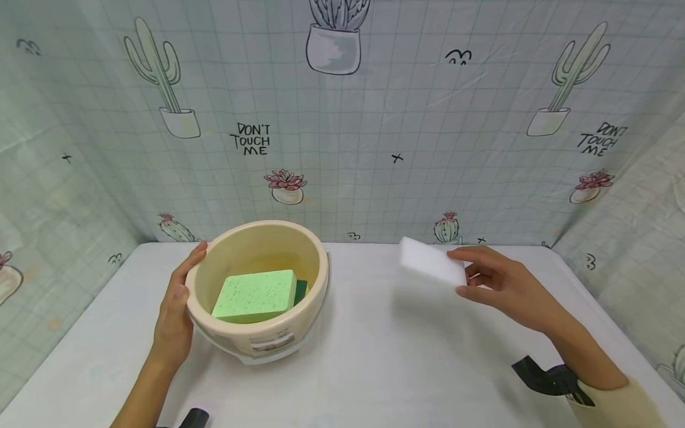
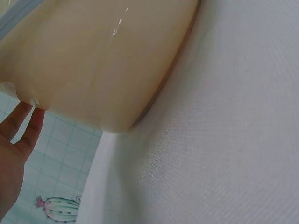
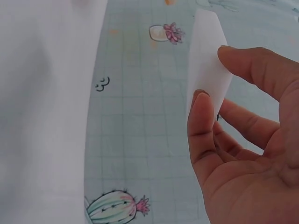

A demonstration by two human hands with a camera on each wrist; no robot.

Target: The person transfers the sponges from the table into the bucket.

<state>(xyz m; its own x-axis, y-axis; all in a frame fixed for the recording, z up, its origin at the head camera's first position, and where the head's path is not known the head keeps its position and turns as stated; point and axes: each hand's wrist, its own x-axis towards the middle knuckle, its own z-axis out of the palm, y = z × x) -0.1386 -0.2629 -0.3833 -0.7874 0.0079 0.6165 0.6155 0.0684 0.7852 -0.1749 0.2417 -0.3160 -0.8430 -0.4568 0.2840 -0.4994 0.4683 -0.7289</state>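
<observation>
A cream bucket point(image 1: 311, 297) with a label on its front stands at the left of the table. Inside it lie a light green sponge point(image 1: 255, 294) and, partly hidden behind that, a dark green piece point(image 1: 301, 291). My left hand point(image 1: 176, 309) rests against the bucket's left side, fingers extended up to the rim. In the left wrist view, fingertips point(image 2: 33, 122) touch the bucket's outer wall point(image 2: 107, 60). My right hand point(image 1: 495, 285) pinches a white sponge block point(image 1: 430, 261) by its right end, between thumb and fingers, above the table. The right wrist view shows the block point(image 3: 205, 60) edge-on.
A white-covered table point(image 1: 369, 368) spreads under both hands. Behind it and at the sides hangs a grid-patterned curtain point(image 1: 353, 131) with cactus drawings. The bucket's pale handle point(image 1: 270, 358) hangs down along its front. A black strap point(image 1: 551, 379) is on the right wrist.
</observation>
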